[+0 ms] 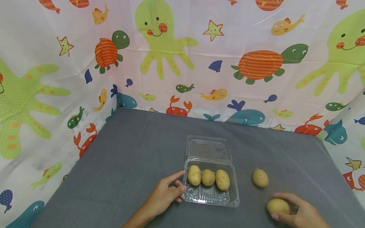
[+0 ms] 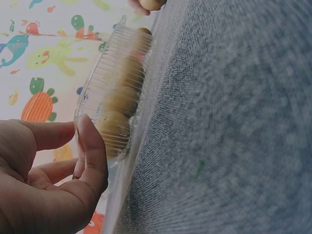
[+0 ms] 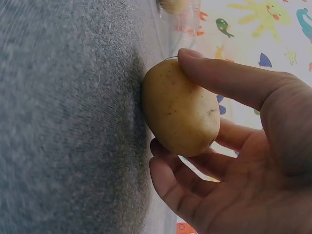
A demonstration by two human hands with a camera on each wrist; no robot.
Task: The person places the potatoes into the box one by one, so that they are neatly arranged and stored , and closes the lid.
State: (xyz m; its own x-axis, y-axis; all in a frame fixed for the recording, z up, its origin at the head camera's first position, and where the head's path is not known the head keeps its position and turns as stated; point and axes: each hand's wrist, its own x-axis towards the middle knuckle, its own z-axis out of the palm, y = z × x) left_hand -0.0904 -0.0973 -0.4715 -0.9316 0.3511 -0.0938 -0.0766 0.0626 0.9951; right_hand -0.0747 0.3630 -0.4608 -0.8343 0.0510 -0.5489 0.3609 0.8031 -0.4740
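Note:
A clear plastic clamshell container (image 1: 211, 202) lies with its lid (image 1: 209, 149) folded back behind it. Three potatoes (image 1: 208, 177) sit in a row inside its tray. My left hand (image 1: 163, 193) pinches the container's left rim between thumb and fingers; the left wrist view shows the thumb and fingers right at the wall (image 2: 92, 87). Off to the right, my right hand (image 1: 302, 210) grips another potato (image 3: 181, 109), thumb on one side and fingers curled round the other. The held potato is close over the grey cloth. Behind it lies one loose potato (image 1: 260, 178).
Grey cloth (image 1: 128, 152) covers the table under everything. A white curtain (image 1: 199, 79) printed with sea animals hangs along the back and both sides of the table.

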